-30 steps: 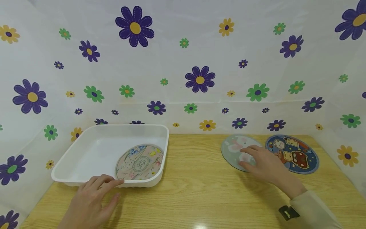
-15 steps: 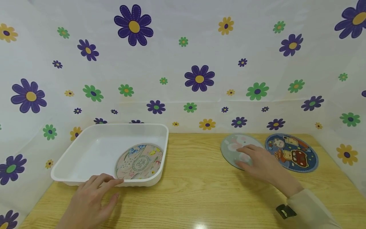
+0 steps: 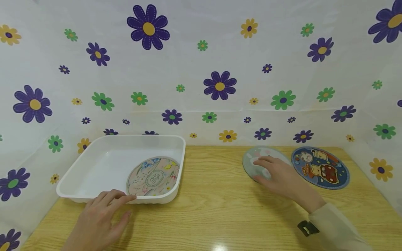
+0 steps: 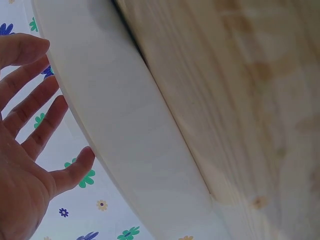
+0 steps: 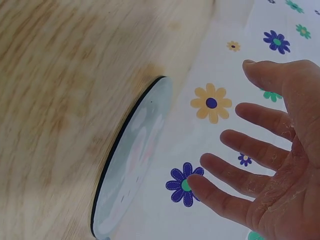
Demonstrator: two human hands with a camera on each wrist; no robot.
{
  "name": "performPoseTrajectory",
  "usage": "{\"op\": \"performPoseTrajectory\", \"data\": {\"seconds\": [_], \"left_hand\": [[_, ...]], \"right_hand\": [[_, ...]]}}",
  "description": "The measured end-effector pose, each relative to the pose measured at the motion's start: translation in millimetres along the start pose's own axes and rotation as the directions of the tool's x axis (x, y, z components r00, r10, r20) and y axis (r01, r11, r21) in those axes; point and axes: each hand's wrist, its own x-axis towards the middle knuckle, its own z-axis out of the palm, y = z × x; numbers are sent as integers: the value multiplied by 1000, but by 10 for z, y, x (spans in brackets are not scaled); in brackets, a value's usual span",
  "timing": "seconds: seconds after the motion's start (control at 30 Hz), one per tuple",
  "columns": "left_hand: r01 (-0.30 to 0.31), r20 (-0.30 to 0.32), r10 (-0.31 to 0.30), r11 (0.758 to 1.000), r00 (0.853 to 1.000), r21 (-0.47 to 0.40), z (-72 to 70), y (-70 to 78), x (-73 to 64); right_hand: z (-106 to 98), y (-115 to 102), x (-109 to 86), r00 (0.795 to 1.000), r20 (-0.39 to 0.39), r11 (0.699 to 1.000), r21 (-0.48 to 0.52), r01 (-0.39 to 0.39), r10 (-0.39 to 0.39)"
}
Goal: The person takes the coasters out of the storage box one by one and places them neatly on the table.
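Observation:
My left hand (image 3: 98,218) rests its fingertips on the near rim of a white plastic tray (image 3: 94,167); in the left wrist view its fingers (image 4: 37,112) are spread along the tray's edge. Inside the tray, toward its right, lies a round pink mouse pad (image 3: 154,179) with a floral print. Over on the right, my right hand (image 3: 281,179) hovers above a round grey-green mouse pad (image 3: 251,162) with a rabbit print, covering part of it in the head view. The right wrist view has its fingers (image 5: 255,150) spread and holding nothing, apart from the dark-edged pad (image 5: 132,165).
Beside the grey-green pad lies a round dark blue mouse pad (image 3: 325,169) with cartoon animals and a car. A wooden table (image 3: 213,195) carries everything. A white flower-printed sheet (image 3: 188,62) rises along its back and sides.
My right hand has drifted slightly left over the grey-green pad, uncovering more of the blue one. The left hand has stayed at the tray rim.

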Motion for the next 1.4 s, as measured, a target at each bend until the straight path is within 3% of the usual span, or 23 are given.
{"op": "performPoseTrajectory", "data": {"seconds": [0.7,1.4], "left_hand": [[-2,-19,2,1000,1000,-3,7,-6,5],[65,34,-65,998,997,4,14,11,4]], "right_hand": [[19,-148,172,999,-6,998,-15,54,-54],[32,-323,312,997,16,997,5,73,-73]]}}
